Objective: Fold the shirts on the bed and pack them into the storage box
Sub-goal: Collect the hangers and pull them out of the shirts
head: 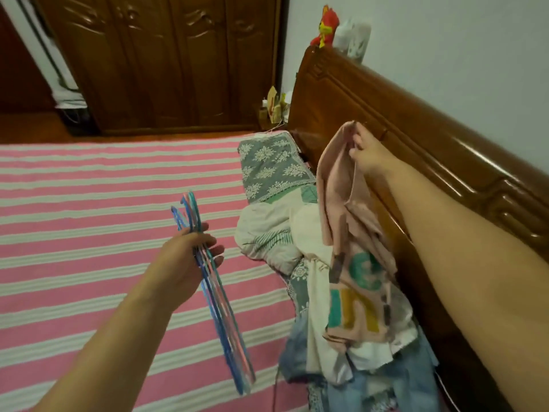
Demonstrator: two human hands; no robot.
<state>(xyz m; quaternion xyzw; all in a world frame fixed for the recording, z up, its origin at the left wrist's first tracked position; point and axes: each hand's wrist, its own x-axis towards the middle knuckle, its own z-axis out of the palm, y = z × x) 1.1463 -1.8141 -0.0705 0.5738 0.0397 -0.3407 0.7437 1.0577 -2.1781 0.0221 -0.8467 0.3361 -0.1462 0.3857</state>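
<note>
A: Item one, writing?
B: Pink shirt, front print of large block letters in teal, mustard and grey; creased, cannot be read as a word. No brand label legible anywhere.

A: Where is it held?
B: Right hand pinches its top edge, fingers curled round the fabric, lifted in front of the headboard; the lower part hangs onto the clothes pile at the bed's right side.

A: Left hand?
B: Left hand grips a bundle of hangers, blue, teal and pink plastic, fingers wrapped round the middle, hooks pointing away, held above the striped sheet.

A: Surroundings?
B: Grey floral pillow and crumpled white bedding between sheet and pile. Red plush toy on the headboard top. Dark carved wardrobe beyond the bed. Small clutter of bottles beside the headboard, labels too small to read.

A: Obstructions?
B: The right forearm covers part of the headboard.
</note>
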